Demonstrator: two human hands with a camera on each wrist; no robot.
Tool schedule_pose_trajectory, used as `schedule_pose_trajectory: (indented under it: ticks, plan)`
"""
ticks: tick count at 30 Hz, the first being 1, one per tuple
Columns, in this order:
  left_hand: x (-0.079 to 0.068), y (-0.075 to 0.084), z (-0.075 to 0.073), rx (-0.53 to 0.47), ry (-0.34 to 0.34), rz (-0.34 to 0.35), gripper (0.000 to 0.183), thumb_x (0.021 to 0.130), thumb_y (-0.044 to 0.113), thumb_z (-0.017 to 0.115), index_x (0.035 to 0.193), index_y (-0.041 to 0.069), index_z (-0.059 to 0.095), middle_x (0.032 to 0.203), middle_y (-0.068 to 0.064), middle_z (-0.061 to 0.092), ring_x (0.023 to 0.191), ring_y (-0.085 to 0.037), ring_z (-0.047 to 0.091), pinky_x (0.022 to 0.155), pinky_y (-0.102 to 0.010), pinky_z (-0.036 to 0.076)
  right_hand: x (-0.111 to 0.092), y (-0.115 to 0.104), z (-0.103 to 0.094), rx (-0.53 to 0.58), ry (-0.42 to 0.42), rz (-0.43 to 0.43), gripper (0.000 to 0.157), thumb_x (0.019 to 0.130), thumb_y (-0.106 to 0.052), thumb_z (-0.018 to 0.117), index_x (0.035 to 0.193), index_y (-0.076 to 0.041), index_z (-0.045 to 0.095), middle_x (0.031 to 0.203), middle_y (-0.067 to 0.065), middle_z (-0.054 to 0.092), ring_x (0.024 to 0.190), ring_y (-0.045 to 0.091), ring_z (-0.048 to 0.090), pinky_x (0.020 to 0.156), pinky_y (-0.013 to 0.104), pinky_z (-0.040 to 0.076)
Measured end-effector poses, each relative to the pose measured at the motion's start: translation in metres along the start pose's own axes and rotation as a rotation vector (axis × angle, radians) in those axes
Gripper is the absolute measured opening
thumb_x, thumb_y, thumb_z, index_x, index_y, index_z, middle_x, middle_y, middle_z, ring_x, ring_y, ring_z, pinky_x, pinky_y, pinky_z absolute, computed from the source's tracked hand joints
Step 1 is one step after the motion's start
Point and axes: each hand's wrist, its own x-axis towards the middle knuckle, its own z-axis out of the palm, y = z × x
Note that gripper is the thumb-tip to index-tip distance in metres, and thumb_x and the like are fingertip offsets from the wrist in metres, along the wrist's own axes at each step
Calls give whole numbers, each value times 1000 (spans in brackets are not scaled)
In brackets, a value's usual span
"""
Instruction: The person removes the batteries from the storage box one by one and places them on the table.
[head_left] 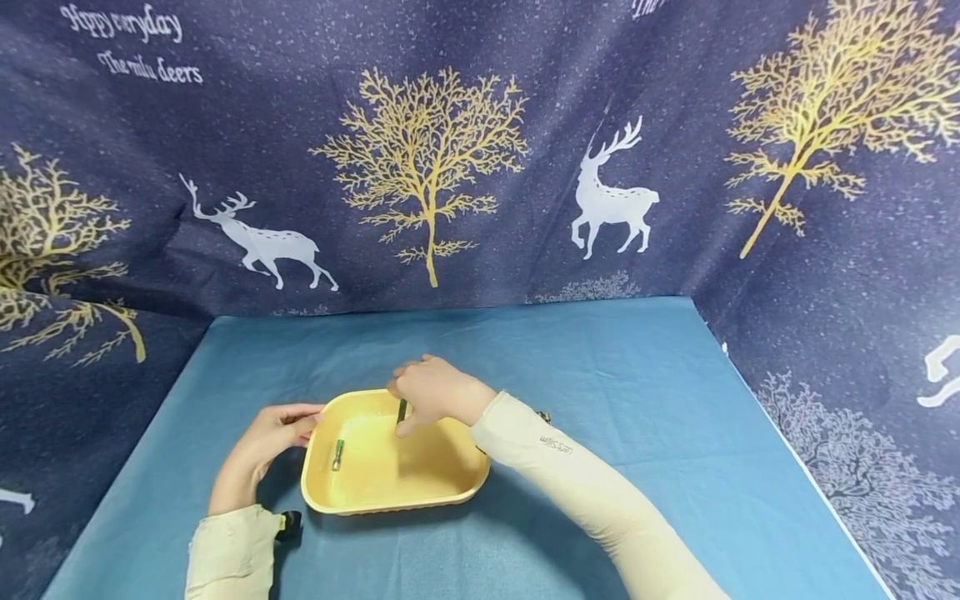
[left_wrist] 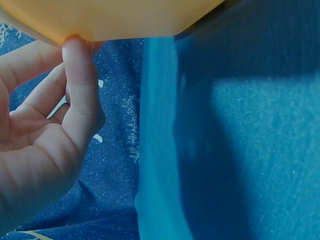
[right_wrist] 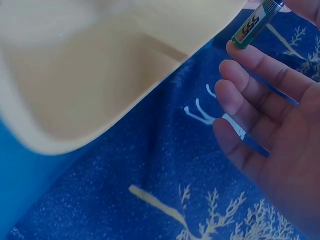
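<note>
A yellow plastic basin stands on the blue cloth. My left hand pinches its left rim between thumb and fingers, which the left wrist view shows close up on the basin wall. Above the basin's far side, my right hand holds a green battery between thumb and index finger. In the right wrist view this battery bears a 555 label, and the other fingers are spread loosely below it. A second green battery lies on the basin floor at the left.
Blue cloth covers the table. A dark blue curtain printed with trees and deer hangs behind it and along the sides. Beyond my right sleeve a small dark and gold item peeks out. By my left wrist sits a black device.
</note>
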Motion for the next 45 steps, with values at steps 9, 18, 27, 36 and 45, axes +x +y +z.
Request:
schedule_pose_trajectory:
  ticks: [9,18,27,36,45]
  plan:
    - [0,0,2,-1,2,-9,45,97,21,60,127,-12,55,114,-21,65,81,-16,66,73,-33,56,-14,14,-4,47,45,21,34,80,-46,70,98,-17,67,89,-8,56,84,10,54,87,36,44]
    - [-1,-1,2,7,7,-11,44,97,20,60,127,-12,56,113,-21,66,81,-17,66,72,-33,57,-27,27,-8,76,67,47,31,81,-43,69,100,-19,66,95,-7,58,89,11,55,89,38,44]
    - [-1,0,2,8,5,3,43,97,19,59,127,-12,55,113,-21,66,80,-15,66,72,-32,56,-40,37,-10,107,70,91,39,81,-44,71,108,-17,67,109,-3,63,104,15,58,102,46,40]
    - [0,-1,1,16,6,1,43,97,18,59,127,-13,55,113,-22,65,80,-15,66,72,-32,57,-55,49,-8,171,88,121,37,80,-41,74,107,-15,67,110,0,64,103,16,58,99,46,41]
    - [2,-2,0,11,7,7,43,97,17,59,126,-13,55,112,-21,66,80,-14,65,71,-31,56,-64,63,-2,197,60,171,39,82,-40,72,112,-16,67,120,2,63,116,21,55,108,50,33]
